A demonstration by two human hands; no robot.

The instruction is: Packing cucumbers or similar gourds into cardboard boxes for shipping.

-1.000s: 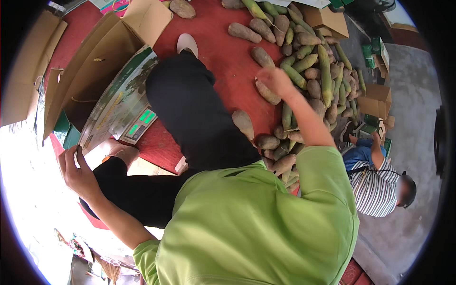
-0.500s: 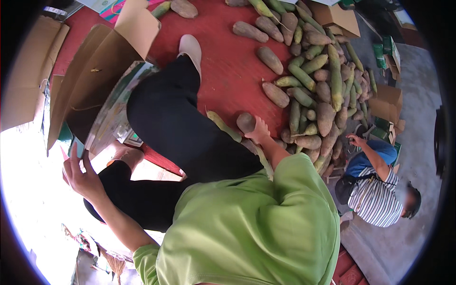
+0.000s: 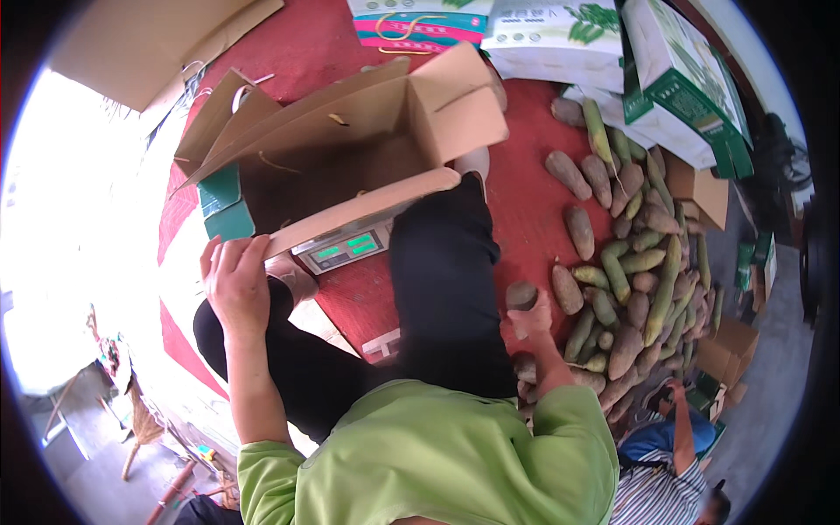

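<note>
My left hand (image 3: 238,284) is closed over the near left corner of an open cardboard box (image 3: 302,232), fingers gripping a flap with a green end. Inside the box, what shows is bare brown cardboard and its cord handles. A digital scale (image 3: 346,251) with lit green displays shows just below the box's near edge. Beside my right knee, my right hand (image 3: 538,317) is wrapped round a thick brown tuber (image 3: 521,296), its rounded end up. Right of that hand lies a large heap of brown tubers (image 3: 626,350) and long green vegetables (image 3: 669,280).
White and green printed cartons (image 3: 556,39) stand at the far side of the red floor covering (image 3: 534,206). Open brown cartons (image 3: 726,350) sit beyond the heap. At the lower right, a person in a striped shirt (image 3: 661,490) bends near it. A broom (image 3: 140,420) is at lower left.
My view has swung left, bringing the box and scale nearer the middle. My left hand has gone from fingers spread at the box edge to gripping it. The tuber stays in my right hand.
</note>
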